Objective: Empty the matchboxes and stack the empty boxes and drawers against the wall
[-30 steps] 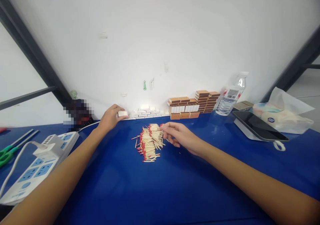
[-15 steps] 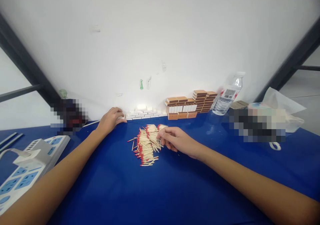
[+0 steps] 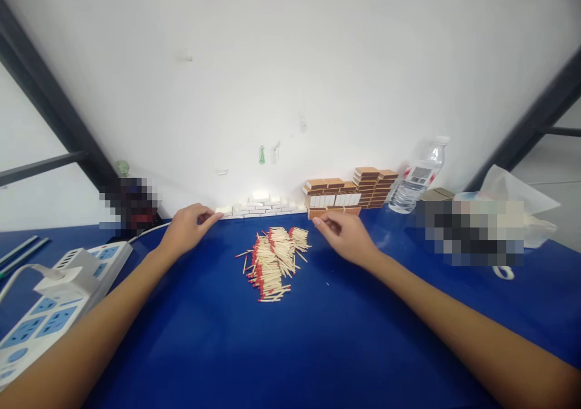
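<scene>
My left hand point(image 3: 188, 229) is at the left end of a low stepped stack of small white boxes point(image 3: 261, 206) against the wall. Its thumb and index finger are apart, the thumb tip at the end box. My right hand point(image 3: 345, 235) hovers in front of the lower left of the stacked brown matchboxes point(image 3: 333, 198). Its thumb and index fingertips come together, and anything between them is too small to make out. Between the hands, nearer me, lies a loose pile of red-tipped matches point(image 3: 272, 264) on the blue tabletop point(image 3: 290, 348).
A white power strip point(image 3: 59, 312) with a plug and cable lies at the left. A clear water bottle point(image 3: 417, 179) leans against the wall beyond the matchboxes. To the right are a plastic bag point(image 3: 517, 188) and blurred items. The white wall point(image 3: 290, 64) bounds the back.
My right hand has left the match pile and moved up and right, to the front of the brown matchboxes. My left hand has shifted slightly left along the white boxes. The view has tilted slightly.
</scene>
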`<state>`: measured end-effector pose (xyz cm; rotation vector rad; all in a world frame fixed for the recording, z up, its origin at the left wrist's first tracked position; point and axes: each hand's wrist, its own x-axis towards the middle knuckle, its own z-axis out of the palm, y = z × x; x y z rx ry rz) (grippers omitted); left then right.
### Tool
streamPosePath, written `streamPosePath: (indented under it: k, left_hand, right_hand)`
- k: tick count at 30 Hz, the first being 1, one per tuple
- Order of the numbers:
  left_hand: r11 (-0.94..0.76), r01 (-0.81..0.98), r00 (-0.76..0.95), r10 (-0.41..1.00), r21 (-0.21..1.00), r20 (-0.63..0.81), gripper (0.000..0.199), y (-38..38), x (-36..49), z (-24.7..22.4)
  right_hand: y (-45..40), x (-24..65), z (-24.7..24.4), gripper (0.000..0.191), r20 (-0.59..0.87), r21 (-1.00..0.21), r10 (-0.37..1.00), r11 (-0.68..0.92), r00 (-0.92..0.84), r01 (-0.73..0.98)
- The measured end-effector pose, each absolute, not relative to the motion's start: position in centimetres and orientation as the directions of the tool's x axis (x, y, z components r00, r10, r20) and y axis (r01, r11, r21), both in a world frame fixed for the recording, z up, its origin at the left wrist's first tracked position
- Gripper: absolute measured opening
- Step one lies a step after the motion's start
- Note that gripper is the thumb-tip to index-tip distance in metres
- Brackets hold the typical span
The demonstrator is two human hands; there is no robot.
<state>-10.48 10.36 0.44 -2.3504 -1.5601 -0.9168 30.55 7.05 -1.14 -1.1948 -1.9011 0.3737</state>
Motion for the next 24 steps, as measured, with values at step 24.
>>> streamPosePath:
  k: [24]
  left_hand:
    - [-0.485,0.870,0.405,0.807,0.092,0.430,0.050,6.3,-8.7,-0.5]
  right_hand:
    - [8.9,33.0,-3.3,0.026,0.491,-0.106,0.755,0.546,-0.434,0.831]
